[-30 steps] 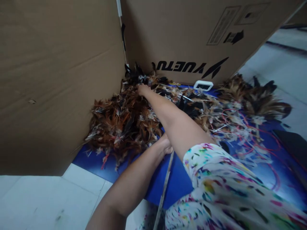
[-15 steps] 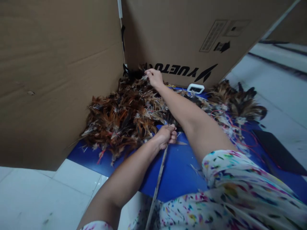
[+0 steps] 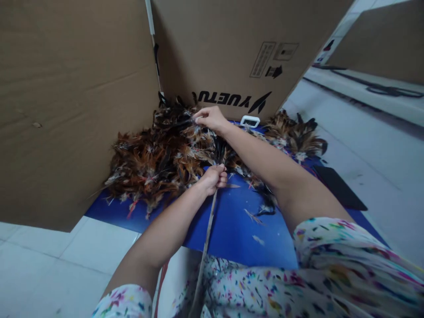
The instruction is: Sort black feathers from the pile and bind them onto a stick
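My left hand (image 3: 216, 178) is closed around a long thin stick (image 3: 208, 234), which slants down towards my lap. Dark feathers (image 3: 218, 148) stick up just above that fist, at the stick's upper end. Farther off, my right hand (image 3: 212, 120) pinches thumb and fingers together at the back of a large heap of brown and black feathers (image 3: 155, 159). A pale feather end seems to be between its fingertips, though it is small and partly hidden. The heap spreads over a blue tabletop (image 3: 238, 234).
Tall cardboard panels stand on the left (image 3: 76, 110) and at the back (image 3: 232, 48). A white-framed small device (image 3: 250, 121) rests by the back panel. At right lie a feather bunch (image 3: 294, 132) and a flat black object (image 3: 341, 187). Loose black feathers (image 3: 266, 201) lie nearer me.
The view has swung right, so the scene sits farther left. My right hand has come slightly nearer my left hand, still pinched. My left hand keeps its grip on the stick.
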Action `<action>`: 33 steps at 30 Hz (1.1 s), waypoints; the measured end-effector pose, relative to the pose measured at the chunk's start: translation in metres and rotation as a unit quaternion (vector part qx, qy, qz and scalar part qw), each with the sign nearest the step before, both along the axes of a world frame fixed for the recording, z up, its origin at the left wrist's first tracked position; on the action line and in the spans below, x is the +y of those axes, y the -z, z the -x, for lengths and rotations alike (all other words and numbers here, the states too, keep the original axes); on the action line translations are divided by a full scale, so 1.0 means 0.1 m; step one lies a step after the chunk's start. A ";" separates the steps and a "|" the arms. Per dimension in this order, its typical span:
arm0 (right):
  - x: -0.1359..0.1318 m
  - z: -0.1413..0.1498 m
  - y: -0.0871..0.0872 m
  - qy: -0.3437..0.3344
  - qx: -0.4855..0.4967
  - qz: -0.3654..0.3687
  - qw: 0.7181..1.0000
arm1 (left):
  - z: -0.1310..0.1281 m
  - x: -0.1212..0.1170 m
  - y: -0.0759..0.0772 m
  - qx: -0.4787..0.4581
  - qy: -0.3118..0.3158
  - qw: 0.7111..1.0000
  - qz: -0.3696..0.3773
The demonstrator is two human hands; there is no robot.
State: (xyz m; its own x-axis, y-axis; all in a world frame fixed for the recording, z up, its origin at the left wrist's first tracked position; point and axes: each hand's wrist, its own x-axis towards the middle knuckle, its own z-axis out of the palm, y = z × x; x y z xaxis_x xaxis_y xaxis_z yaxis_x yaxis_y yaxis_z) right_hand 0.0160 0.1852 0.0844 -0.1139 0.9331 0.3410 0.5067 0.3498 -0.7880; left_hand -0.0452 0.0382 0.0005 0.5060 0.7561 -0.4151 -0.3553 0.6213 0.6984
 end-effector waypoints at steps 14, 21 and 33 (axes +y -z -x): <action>-0.53 0.01 -0.34 -0.033 -0.285 -0.042 0.957 | 0.00 -0.05 0.02 0.000 0.004 1.000 0.000; -0.96 -0.30 -0.44 -0.031 0.090 0.021 0.995 | -0.01 -0.06 0.05 0.013 0.014 1.000 -0.011; -1.56 -0.74 0.30 0.007 0.282 0.201 0.938 | 0.00 -0.12 -0.07 0.029 0.004 1.000 -0.005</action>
